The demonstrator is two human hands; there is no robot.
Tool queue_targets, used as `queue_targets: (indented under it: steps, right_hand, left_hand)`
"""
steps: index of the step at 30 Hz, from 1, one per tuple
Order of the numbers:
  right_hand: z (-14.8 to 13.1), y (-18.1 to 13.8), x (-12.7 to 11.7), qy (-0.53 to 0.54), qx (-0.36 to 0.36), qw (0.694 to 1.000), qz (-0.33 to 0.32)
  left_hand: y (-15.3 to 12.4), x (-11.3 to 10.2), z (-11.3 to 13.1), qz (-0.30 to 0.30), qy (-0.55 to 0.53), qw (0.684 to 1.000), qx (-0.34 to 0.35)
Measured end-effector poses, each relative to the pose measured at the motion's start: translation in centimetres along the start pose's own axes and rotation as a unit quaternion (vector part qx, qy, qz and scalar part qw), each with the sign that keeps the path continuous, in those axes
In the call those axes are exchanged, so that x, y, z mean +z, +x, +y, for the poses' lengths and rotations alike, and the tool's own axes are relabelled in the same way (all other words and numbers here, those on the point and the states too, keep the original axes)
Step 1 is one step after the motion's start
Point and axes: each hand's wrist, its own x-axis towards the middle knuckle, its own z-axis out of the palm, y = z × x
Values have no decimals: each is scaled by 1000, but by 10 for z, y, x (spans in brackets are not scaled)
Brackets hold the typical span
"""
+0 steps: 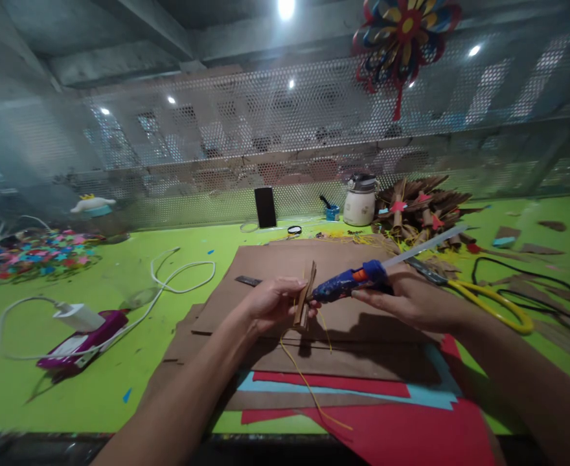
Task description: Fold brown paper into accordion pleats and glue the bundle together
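My left hand (273, 301) pinches a folded strip of brown cardboard (305, 299), held upright above a stack of cardboard sheets (285, 265). A thin yellow string (309, 388) trails down from it. My right hand (411, 299) grips a blue hot glue gun (348, 283) with a clear glue stick (425, 244) poking out of its back. The gun's nozzle touches the cardboard strip on its right side.
Yellow-handled scissors (489, 301) lie right of my right hand. Red and blue paper sheets (387, 414) lie at the near edge of the green table (120, 382). A purple device with white charger cable (83, 336) sits left. A phone (265, 207), a white pot (360, 200) and folded cardboard fans (421, 207) stand behind.
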Motion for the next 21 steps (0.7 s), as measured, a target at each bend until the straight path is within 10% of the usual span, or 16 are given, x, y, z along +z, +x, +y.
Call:
queue_targets:
  steps: [12,21]
  right_hand:
    - [2,-1,-1,26,-16,996,-78]
    - [10,4,-1,9,-2,1000,15]
  left_hand:
    - [1,1,1,46,7,999,21]
    - [-2,4,2,16,-4,1000,-3]
